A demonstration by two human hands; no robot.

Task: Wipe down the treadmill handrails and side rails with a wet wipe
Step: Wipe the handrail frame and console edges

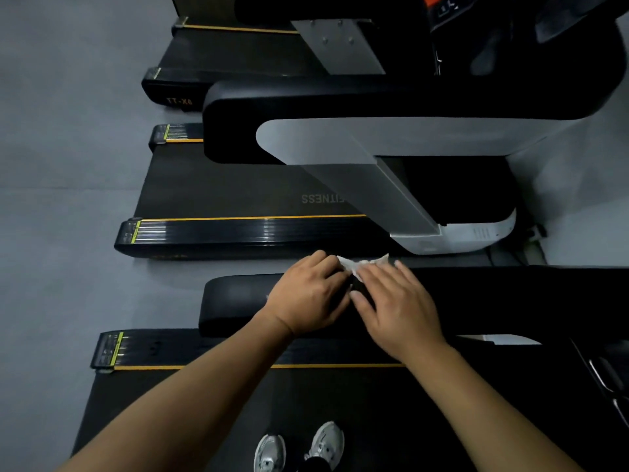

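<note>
Head view. We see both hands on the black handrail (238, 301), side by side, thumbs nearly touching.

The wipe (362, 263) is white and crumpled. It sits on the handrail's far edge, at the fingertips of both hands and partly under them.

The left hand (308, 294) has its fingers curled down over the far edge, gripping the wipe's left end. Its palm is on the handrail top.

The right hand (396, 301) has its fingers fairly straight and spread, tips pressing on the wipe's right part. It is flat and not clamped. The thumb lies on the handrail, pointing towards the left hand.

Both forearms come in from the bottom of the frame, over the belt (204, 420). The side rail (170, 349), with its orange line, runs below the handrail, well apart from the wipe.

Two grey shoes (326, 441) stand on the belt at the bottom edge.

The next treadmill (238, 185) lies just beyond the wipe, parallel to the handrail. The grey floor (68, 165) is to the left.
</note>
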